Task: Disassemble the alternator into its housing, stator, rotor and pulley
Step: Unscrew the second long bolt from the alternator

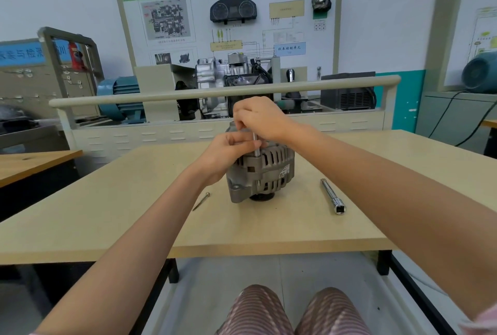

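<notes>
A grey alternator (pixel 265 173) stands on the beige table (pixel 134 216) with its dark pulley (pixel 262 197) facing down. A thin metal tool shaft (pixel 256 146) stands upright on the top edge of the housing. My right hand (pixel 259 119) grips the upper end of that shaft from above. My left hand (pixel 228 150) rests against the left side of the housing, and its fingers pinch the shaft lower down. The alternator's top face is hidden behind both hands.
A long loose bolt (pixel 201 201) lies on the table left of the alternator. A chrome socket extension bar (pixel 333 196) lies to its right. A cream rail and trainer bench (pixel 223 92) with a gearbox stand behind the table. Another table (pixel 32 158) sits at the left.
</notes>
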`<state>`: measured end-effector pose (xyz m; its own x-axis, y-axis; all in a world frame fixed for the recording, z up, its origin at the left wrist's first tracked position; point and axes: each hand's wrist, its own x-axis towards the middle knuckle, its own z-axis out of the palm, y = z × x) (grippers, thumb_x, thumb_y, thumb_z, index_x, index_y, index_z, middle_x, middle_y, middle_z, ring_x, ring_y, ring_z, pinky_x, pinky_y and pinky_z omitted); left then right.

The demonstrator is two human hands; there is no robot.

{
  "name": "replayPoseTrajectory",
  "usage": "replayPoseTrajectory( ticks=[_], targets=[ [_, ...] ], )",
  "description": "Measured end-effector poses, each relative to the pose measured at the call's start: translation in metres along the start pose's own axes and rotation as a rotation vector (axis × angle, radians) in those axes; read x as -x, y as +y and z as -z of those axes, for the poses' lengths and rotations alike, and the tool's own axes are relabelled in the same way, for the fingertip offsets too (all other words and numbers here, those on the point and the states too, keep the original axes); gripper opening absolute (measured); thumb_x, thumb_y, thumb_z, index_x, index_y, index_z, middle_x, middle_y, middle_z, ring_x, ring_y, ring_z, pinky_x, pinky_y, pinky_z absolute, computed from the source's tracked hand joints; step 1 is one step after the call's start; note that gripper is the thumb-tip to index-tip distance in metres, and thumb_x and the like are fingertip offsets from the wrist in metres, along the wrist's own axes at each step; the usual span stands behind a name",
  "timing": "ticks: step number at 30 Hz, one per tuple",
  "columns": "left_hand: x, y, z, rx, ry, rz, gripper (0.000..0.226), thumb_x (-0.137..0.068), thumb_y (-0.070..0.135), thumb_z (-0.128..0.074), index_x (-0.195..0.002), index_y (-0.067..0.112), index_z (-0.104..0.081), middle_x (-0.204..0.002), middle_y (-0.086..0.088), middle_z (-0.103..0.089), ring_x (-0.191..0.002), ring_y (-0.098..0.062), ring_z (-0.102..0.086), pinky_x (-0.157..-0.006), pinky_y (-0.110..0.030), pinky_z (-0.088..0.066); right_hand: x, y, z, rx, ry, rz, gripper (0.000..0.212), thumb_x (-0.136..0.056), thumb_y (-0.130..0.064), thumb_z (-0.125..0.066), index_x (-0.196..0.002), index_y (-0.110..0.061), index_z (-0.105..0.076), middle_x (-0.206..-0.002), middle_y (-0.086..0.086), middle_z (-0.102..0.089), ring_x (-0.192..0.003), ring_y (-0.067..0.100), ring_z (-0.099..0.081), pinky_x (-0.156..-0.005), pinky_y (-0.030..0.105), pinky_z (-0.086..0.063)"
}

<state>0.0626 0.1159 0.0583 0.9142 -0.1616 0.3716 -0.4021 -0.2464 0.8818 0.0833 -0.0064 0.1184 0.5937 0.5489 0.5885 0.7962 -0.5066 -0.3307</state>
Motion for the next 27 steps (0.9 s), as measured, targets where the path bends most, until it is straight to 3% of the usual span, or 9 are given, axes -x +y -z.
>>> replayPoseTrajectory(
  ticks=[4,7,10,14,17,20,22,24,27],
  targets=[
    [-0.001,0.002,0.001,-0.005,0.033,0.018,0.011,-0.087,0.009,-0.066,-0.096,0.008,-0.073,-0.102,-0.010,-0.073,-0.101,-0.021,-0.067,-0.092,-0.031,-0.051,0.000,0.003,-0.003,-0.114,0.052,-0.034,0.035,-0.087,-0.006,-0.044,-0.055,-0.015,-0.052,-0.061,-0.007,-0.051,-0.069,0.014,-0.049,-0.071,0.037,-0.041],
    [-0.003,0.006,0.003,-0.051,0.041,0.021,0.008,-0.082,0.007,-0.071,-0.088,0.012,-0.073,-0.088,-0.003,-0.076,-0.089,-0.013,-0.070,-0.085,-0.024,-0.054,0.001,0.002,-0.004,0.207,0.070,0.054,0.031,-0.089,-0.014,-0.042,-0.058,-0.012,-0.045,-0.058,-0.002,-0.045,-0.062,0.019,-0.045,-0.055,0.032,-0.032],
    [-0.006,0.009,0.000,-0.107,0.142,0.042,0.016,-0.079,0.000,-0.073,-0.077,0.015,-0.067,-0.075,0.001,-0.071,-0.076,-0.010,-0.066,-0.073,-0.024,-0.054,0.000,-0.004,-0.008,0.667,0.084,0.075,0.036,-0.092,-0.025,-0.038,-0.057,-0.017,-0.032,-0.057,-0.003,-0.035,-0.055,0.017,-0.036,-0.061,0.030,-0.025],
    [-0.009,0.011,-0.008,-0.201,0.203,0.035,0.029,-0.081,-0.009,-0.065,-0.066,0.016,-0.059,-0.059,0.007,-0.064,-0.064,-0.009,-0.059,-0.054,-0.017,-0.049,-0.004,-0.013,-0.016,0.983,0.080,-0.152,0.029,-0.089,-0.019,-0.040,-0.061,-0.014,-0.037,-0.060,-0.001,-0.040,-0.053,0.014,-0.036,-0.066,0.030,-0.032],
    [-0.008,0.013,-0.011,-0.256,0.179,0.020,0.030,-0.083,-0.010,-0.059,-0.066,0.015,-0.055,-0.062,0.002,-0.059,-0.065,-0.014,-0.054,-0.058,-0.023,-0.046,-0.004,-0.020,-0.018,1.099,0.040,-0.250,0.019,-0.084,-0.013,-0.042,-0.066,-0.010,-0.042,-0.068,0.002,-0.050,-0.059,0.018,-0.045,-0.062,0.028,-0.036],
    [-0.005,0.008,-0.008,-0.219,0.141,0.013,0.022,-0.085,-0.004,-0.060,-0.075,0.015,-0.059,-0.072,0.000,-0.064,-0.075,-0.016,-0.059,-0.069,-0.027,-0.048,-0.006,-0.018,-0.016,1.075,0.035,-0.172,0.023,-0.086,-0.019,-0.040,-0.064,-0.012,-0.041,-0.062,0.001,-0.043,-0.058,0.017,-0.045,-0.067,0.029,-0.041],
    [-0.002,0.002,-0.002,-0.140,0.109,0.007,0.011,-0.088,0.003,-0.062,-0.085,0.014,-0.064,-0.083,-0.003,-0.070,-0.086,-0.018,-0.064,-0.079,-0.028,-0.051,-0.006,-0.016,-0.015,0.968,0.050,-0.102,0.029,-0.088,-0.023,-0.040,-0.060,-0.015,-0.037,-0.059,0.000,-0.039,-0.053,0.015,-0.039,-0.059,0.025,-0.036],
    [0.000,-0.003,0.002,-0.073,0.074,-0.017,0.010,-0.090,0.009,-0.062,-0.090,0.016,-0.069,-0.087,0.002,-0.074,-0.090,-0.011,-0.067,-0.080,-0.023,-0.049,-0.007,-0.013,-0.013,0.842,0.061,-0.044,0.033,-0.090,-0.027,-0.039,-0.059,-0.017,-0.036,-0.059,-0.002,-0.038,-0.053,0.015,-0.038,-0.051,0.025,-0.027],
    [0.001,-0.002,0.005,-0.053,-0.005,-0.039,0.016,-0.093,0.014,-0.059,-0.093,0.025,-0.071,-0.093,0.011,-0.075,-0.094,-0.002,-0.067,-0.084,-0.017,-0.048,-0.008,-0.004,-0.005,0.565,0.005,-0.002,0.037,-0.092,-0.024,-0.038,-0.057,-0.016,-0.036,-0.059,-0.002,-0.040,-0.062,0.018,-0.042,-0.054,0.028,-0.030]
  ],
)
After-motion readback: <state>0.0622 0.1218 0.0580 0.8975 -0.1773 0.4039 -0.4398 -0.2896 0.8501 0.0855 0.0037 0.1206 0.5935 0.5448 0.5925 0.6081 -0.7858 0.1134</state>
